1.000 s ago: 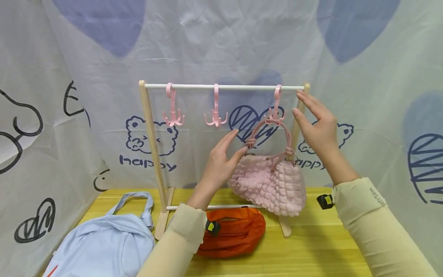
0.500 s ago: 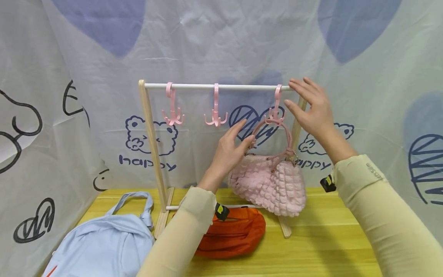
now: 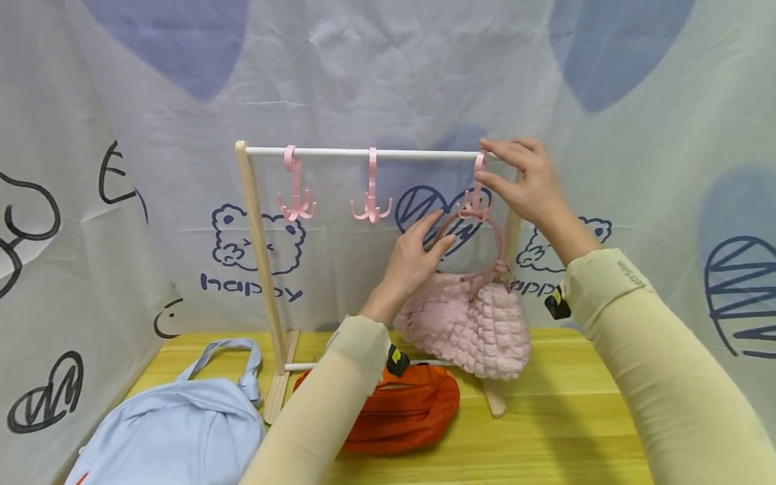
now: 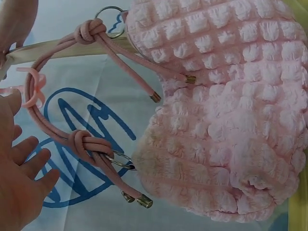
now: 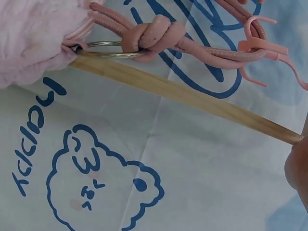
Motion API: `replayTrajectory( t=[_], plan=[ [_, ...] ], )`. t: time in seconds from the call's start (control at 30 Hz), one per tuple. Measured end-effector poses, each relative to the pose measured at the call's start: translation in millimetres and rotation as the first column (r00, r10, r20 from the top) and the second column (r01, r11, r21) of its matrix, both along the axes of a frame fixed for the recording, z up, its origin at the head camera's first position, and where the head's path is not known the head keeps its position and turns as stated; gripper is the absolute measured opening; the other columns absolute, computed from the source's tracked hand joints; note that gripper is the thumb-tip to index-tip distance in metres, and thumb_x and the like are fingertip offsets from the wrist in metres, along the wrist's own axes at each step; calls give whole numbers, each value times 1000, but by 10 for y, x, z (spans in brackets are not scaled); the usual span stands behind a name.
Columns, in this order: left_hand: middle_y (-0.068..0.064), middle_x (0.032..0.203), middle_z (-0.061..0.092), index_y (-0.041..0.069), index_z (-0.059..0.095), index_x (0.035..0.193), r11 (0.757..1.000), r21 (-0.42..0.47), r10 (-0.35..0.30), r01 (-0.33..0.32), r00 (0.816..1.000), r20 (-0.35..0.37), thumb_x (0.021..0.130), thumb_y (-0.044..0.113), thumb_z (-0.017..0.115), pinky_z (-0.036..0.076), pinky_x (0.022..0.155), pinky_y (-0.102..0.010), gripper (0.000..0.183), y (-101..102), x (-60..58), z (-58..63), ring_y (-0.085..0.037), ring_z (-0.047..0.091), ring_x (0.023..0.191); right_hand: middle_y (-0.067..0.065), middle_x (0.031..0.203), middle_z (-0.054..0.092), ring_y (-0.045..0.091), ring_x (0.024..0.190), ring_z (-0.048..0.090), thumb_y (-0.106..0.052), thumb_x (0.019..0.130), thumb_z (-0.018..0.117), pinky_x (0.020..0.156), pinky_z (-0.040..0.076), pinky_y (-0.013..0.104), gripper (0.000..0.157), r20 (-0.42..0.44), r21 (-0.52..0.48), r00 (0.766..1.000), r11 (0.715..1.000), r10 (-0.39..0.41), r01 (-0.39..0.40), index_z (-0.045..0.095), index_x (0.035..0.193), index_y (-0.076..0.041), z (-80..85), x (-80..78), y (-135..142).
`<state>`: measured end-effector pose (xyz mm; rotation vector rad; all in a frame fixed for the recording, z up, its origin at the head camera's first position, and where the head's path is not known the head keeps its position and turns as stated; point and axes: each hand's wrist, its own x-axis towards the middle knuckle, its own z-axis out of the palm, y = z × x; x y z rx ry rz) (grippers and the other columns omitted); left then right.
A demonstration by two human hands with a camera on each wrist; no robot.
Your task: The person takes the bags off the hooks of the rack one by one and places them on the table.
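A pink quilted handbag (image 3: 467,320) hangs by its knotted cord handle (image 4: 41,108) from the right pink multi-prong hook (image 3: 475,202) on the rack's white rail (image 3: 424,155). My left hand (image 3: 409,263) is beside the handle's left side, fingers apart and holding nothing; it hides part of the handle in the head view. My right hand (image 3: 527,178) is at the top of that hook, fingertips by the rail and thumb tip by the hook's stem. Whether they touch it is unclear. In the right wrist view, only a bit of the right hand (image 5: 297,168) shows.
Two more pink hooks, one left (image 3: 296,192) and one central (image 3: 372,195), hang on the rail. An orange pouch (image 3: 406,414) lies below on the yellow wood-grain table (image 3: 545,417). A light blue backpack (image 3: 188,424) lies at left. Printed cloth (image 3: 364,87) stands behind.
My right hand has moved left along the rail, from the rack's right end to the right hook. The left hand has come up and right, closer to the handle. The handbag stays hanging.
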<state>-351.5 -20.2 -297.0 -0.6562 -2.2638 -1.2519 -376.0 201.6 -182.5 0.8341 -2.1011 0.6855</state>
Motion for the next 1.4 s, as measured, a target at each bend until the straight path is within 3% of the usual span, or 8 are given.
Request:
replayTrajectory(
  t=[0.2, 0.4, 0.5, 0.67, 0.87, 1.03, 1.17, 1.4],
  plan=[
    [-4, 162, 45, 21, 44, 159, 1000, -19, 15, -15, 999, 48, 105, 42, 61, 38, 120, -47, 61, 33, -96, -2, -26, 42, 149, 12, 141, 65, 34, 134, 45, -19, 95, 79, 111, 35, 58, 44, 42, -39, 999, 999, -1, 2, 69, 138, -13, -4, -43, -56],
    [0, 160, 48, 27, 45, 159, 999, -13, -33, 34, 998, 61, 105, 42, 61, 41, 117, -46, 58, 100, -180, 13, -23, 44, 147, 11, 140, 66, 31, 132, 44, -15, 95, 78, 109, 35, 55, 41, 76, -92, 997, 996, 19, -12, 70, 136, -11, 1, -37, -43],
    [-2, 155, 53, 26, 48, 157, 998, 4, -56, 56, 998, 29, 105, 38, 64, 46, 112, -43, 56, 100, -198, -7, -21, 52, 140, 11, 142, 65, 29, 133, 42, -16, 96, 77, 109, 34, 55, 41, 101, -113, 994, 993, 33, -21, 70, 136, -11, 0, -34, -61],
    [-8, 135, 64, 22, 54, 153, 995, 62, -79, 81, 996, -34, 103, 31, 67, 53, 93, -35, 52, 131, -183, -78, -19, 61, 110, 15, 143, 64, 32, 135, 41, -11, 96, 76, 112, 32, 54, 39, 92, -132, 994, 990, 58, -45, 70, 135, -7, -23, -16, -59],
    [-10, 126, 67, 14, 62, 145, 988, 139, -55, 71, 992, -113, 103, 21, 69, 56, 93, -27, 43, 181, -207, -97, -21, 66, 115, 13, 141, 65, 30, 134, 42, -11, 96, 77, 111, 33, 55, 38, 85, -148, 995, 988, 61, -48, 71, 134, -8, -11, -17, -73],
    [-12, 121, 67, 9, 65, 138, 977, 201, -32, 65, 986, -161, 101, 14, 70, 57, 84, -20, 37, 271, -202, -114, -22, 69, 108, 12, 141, 66, 29, 134, 42, -14, 95, 78, 111, 33, 56, 39, 95, -165, 995, 986, 39, -23, 71, 134, -10, -27, -17, -51],
    [-12, 120, 67, 8, 68, 134, 956, 284, -27, 68, 989, -144, 100, 11, 70, 57, 80, -19, 34, 327, -185, -124, -21, 69, 102, 10, 142, 65, 29, 135, 41, -18, 96, 78, 111, 33, 57, 41, 109, -167, 994, 986, 18, 0, 70, 136, -12, -32, -11, -51],
    [-10, 116, 72, 8, 73, 125, 887, 451, -66, 100, 994, -91, 101, 10, 70, 58, 78, -22, 25, 363, -145, -121, -14, 68, 91, 10, 141, 66, 30, 134, 43, -18, 95, 78, 109, 35, 57, 40, 82, -159, 997, 987, 12, 2, 71, 135, -13, -31, -8, -91]
  ],
)
